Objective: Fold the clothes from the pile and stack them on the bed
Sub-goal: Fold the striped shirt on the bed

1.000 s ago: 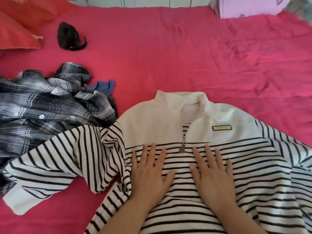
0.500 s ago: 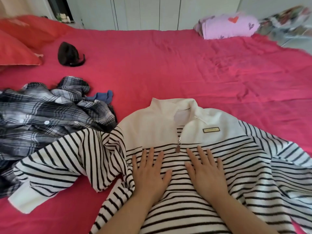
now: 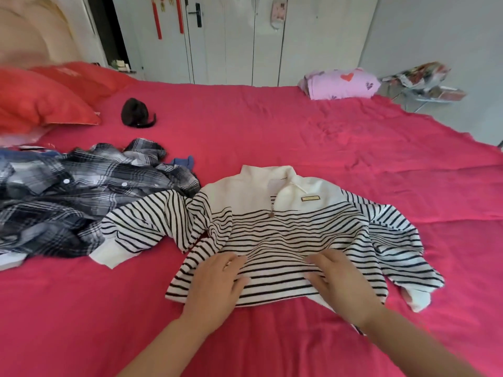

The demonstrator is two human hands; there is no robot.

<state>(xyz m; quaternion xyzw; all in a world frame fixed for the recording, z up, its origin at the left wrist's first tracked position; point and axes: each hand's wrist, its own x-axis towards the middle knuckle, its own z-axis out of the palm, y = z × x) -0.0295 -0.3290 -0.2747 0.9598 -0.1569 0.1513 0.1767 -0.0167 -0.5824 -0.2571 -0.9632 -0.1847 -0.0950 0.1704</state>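
A white sweater with black stripes (image 3: 285,227) lies front up on the pink-red bed (image 3: 272,137), collar away from me and both sleeves spread to the sides. My left hand (image 3: 215,281) rests flat on its lower left part near the hem. My right hand (image 3: 337,278) lies flat on the lower right part, fingers pointing left. Neither hand grips the fabric. To the left sits the pile, topped by a crumpled grey plaid shirt (image 3: 68,202); the sweater's left sleeve overlaps it.
A blue garment (image 3: 185,161) peeks out behind the pile. A small black item (image 3: 135,112) and red pillows (image 3: 40,102) lie at the far left. A folded pink cloth (image 3: 340,84) sits at the far right edge, with white wardrobe doors (image 3: 231,36) behind the bed.
Both hands have slid down from the sweater's chest to near its hem. The view has tilted up, showing more of the room.
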